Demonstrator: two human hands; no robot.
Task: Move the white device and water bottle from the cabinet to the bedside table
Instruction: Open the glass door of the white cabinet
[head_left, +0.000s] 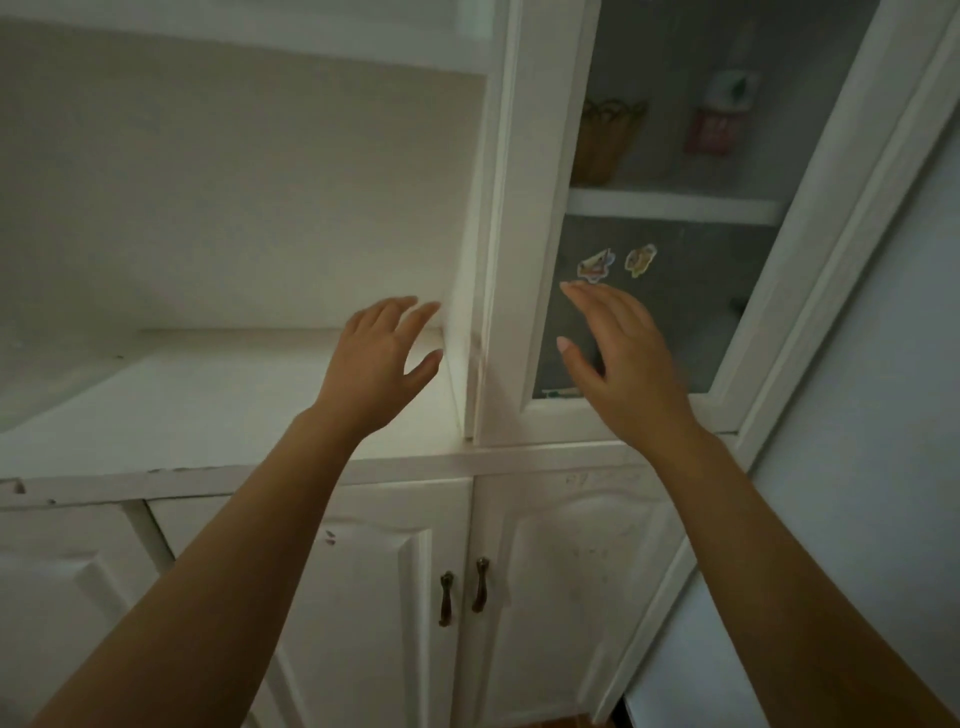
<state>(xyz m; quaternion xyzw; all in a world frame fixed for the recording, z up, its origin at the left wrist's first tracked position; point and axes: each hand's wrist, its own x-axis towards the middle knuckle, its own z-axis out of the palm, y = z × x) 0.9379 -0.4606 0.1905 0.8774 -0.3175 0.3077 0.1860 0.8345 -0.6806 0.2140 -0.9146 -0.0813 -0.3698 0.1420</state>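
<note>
A white cabinet (514, 208) fills the view. My left hand (382, 358) is raised with fingers apart, over the open shelf (208, 395) and close to the upright edge of the glass door frame. My right hand (618, 358) is also open, held in front of the frosted glass door (675, 301), just below two small stickers (615, 261). Neither hand holds anything. No white device and no water bottle can be made out; behind the glass only blurred shapes show.
Behind the glass, a woven basket (605, 140) and a red-and-white item (719, 111) stand on an upper inner shelf. Below the ledge are two lower doors with dark metal handles (464, 592). A pale wall (857, 415) runs along the right.
</note>
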